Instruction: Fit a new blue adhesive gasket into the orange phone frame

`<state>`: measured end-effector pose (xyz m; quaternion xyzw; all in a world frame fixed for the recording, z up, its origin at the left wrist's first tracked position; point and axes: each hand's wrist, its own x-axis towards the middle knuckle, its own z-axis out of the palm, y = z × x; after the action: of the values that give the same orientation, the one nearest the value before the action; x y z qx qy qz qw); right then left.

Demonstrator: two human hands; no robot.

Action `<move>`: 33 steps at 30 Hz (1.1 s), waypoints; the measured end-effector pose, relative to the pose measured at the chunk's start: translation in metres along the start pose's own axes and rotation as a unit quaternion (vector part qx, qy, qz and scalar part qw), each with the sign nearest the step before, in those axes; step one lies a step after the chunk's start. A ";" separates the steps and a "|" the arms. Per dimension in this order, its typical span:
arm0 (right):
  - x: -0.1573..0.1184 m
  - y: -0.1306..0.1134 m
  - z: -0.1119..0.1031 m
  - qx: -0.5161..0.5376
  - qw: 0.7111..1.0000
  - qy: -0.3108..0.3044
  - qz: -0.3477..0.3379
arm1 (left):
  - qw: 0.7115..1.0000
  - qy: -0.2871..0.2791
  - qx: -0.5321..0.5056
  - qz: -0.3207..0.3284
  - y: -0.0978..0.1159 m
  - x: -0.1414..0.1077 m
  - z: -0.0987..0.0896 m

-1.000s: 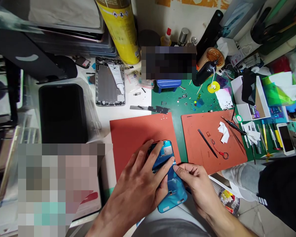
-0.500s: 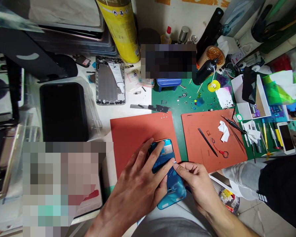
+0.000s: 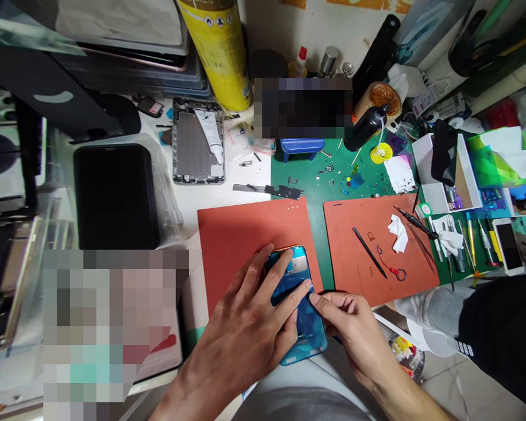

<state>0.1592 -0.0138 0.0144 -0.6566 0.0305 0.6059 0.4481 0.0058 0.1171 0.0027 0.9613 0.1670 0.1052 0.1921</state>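
Grip: left hand (image 3: 248, 318) grasps the blue phone housing (image 3: 307, 330) from above, fingers spread to its top and right edges; right hand (image 3: 355, 321) pinches its right edge, thumb on top, undersides of the curled fingers hidden. Housing at lower centre of frame, tilted, lower end overhanging the near edge of the work surface.

Green work mat (image 3: 316, 225), centre to right; a narrow strip of it shows between the two red-brown pads. Left red-brown pad (image 3: 241, 240): bare surface from the left fingertips up to its far edge. Right red-brown pad (image 3: 344, 234): bare at its left side, just beyond the right hand.

Smaller: black component strip (image 3: 284, 192) just beyond the left pad's far edge; black spudger (image 3: 369, 252), crumpled white tissue (image 3: 397, 235) and red ring-ended tool (image 3: 392, 272) on the right pad. White specks (image 3: 293, 204) near the left pad's upper right corner.
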 end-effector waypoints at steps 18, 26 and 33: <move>-0.008 0.012 -0.009 -0.016 1.000 -0.002 0.006 | 0.987 0.154 -0.009 -0.037 0.013 -0.044 -0.004; -0.007 0.018 -0.012 -0.021 1.000 0.008 0.007 | 0.987 0.160 -0.015 -0.029 0.029 -0.079 0.016; -0.006 0.019 -0.012 -0.015 1.000 0.009 0.001 | 0.991 0.130 -0.020 -0.010 0.029 -0.084 0.020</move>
<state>0.1560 -0.0354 0.0071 -0.6687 0.0263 0.6006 0.4374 -0.0579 0.0544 -0.0155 0.9338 0.1985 0.2303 0.1889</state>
